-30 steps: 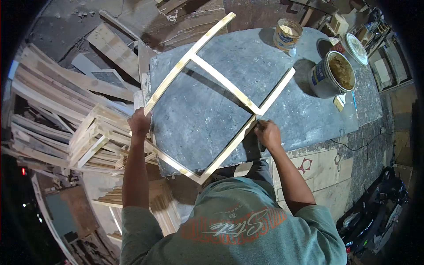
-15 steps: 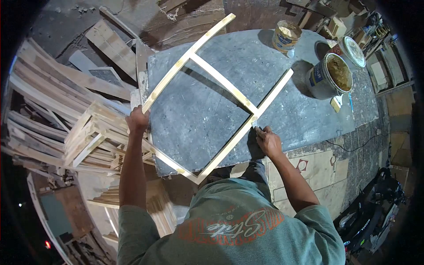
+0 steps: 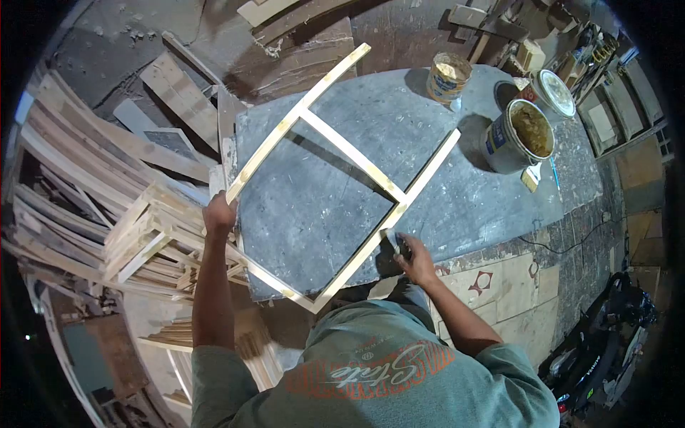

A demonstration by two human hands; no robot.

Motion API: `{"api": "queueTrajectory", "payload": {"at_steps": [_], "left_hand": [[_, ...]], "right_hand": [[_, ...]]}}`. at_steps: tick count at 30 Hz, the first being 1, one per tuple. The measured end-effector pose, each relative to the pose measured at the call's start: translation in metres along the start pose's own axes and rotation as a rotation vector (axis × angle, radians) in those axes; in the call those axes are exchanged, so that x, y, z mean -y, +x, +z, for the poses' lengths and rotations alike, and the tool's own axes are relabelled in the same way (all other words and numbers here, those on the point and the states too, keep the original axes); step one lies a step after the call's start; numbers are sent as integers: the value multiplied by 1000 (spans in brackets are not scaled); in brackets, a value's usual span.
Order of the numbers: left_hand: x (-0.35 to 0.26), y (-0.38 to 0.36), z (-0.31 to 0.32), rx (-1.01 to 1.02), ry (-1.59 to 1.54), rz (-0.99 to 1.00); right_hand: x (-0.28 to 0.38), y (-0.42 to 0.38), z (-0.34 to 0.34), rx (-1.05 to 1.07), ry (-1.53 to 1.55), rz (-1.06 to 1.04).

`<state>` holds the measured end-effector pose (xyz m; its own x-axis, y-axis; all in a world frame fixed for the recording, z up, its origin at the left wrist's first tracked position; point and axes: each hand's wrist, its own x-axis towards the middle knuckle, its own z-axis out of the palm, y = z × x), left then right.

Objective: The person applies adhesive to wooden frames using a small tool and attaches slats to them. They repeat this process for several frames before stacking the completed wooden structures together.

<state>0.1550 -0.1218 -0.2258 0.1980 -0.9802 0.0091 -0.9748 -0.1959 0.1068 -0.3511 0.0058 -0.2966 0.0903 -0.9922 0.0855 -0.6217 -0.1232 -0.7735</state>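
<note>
A pale wooden frame (image 3: 347,151) with a crossbar lies at a slant over the grey tabletop (image 3: 307,200), its near corner reaching past the front edge. My left hand (image 3: 220,212) is closed round the frame's left side, at the table's left edge. On the other side, my right hand (image 3: 414,258) is closed on a small pale flat piece (image 3: 389,234), which is at the near right rail, below the crossbar joint. Whether that piece is a scraper or folded sandpaper I cannot make out.
Toward the back right stand an open tub (image 3: 448,77), a bucket of brown paste (image 3: 519,135) and a lidded bucket (image 3: 553,93). A brush (image 3: 531,177) lies beside them. Stacked wooden frames (image 3: 146,239) and curved slats (image 3: 93,135) crowd the left. A motorcycle (image 3: 606,349) is at lower right.
My right hand has slid with the pale piece from the crossbar joint down along the near rail, toward my body. My left hand keeps its hold. The view has tilted slightly.
</note>
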Motion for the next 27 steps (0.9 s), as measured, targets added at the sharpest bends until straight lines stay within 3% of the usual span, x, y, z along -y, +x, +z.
{"api": "queueTrajectory", "payload": {"at_steps": [3,4,7,9,13,14,16,20,24,27], "left_hand": [[-5,-11,-16,-54,-62,40],[-11,-16,-27,-68,-79,43],[-23,-31,-59,-83,-114,72],[-44,-46,-88,-56,-161,55],[-66,-80,-117,-174,84,113],[-68,-89,-119,-359,137,250],[-81,-113,-139,-312,113,114],[-102,-162,-179,-335,209,-95],[-89,-211,-167,-285,148,-331],[-100,-235,-144,-238,80,-460]], "right_hand": [[-43,-16,57,52,607,583],[-13,-6,44,103,788,776],[20,6,46,156,844,869],[23,6,53,160,804,856],[21,14,77,70,673,856],[24,16,76,76,636,856],[24,19,78,108,635,868],[16,24,99,21,743,635],[22,56,74,176,768,590],[3,87,75,143,554,383]]}}
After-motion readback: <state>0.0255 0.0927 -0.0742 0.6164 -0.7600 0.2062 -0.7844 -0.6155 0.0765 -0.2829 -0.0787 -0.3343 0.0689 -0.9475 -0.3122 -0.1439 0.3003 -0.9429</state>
